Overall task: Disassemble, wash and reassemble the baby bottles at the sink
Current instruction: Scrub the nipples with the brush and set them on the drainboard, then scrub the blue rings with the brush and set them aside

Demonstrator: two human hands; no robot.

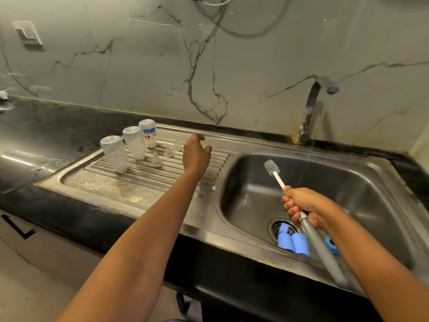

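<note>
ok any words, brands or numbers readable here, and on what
No text here can be read.
Rear baby bottle: blue and red print on its side, too blurred to read.
Middle baby bottle and front baby bottle: no print shows.
Wall switch plate: no legible marking.

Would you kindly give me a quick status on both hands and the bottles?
Left hand open above the drainboard; right hand grips bottle brush. Three bottles inverted on drainboard, blue caps at the drain. Tap running; nothing in the way.
</note>
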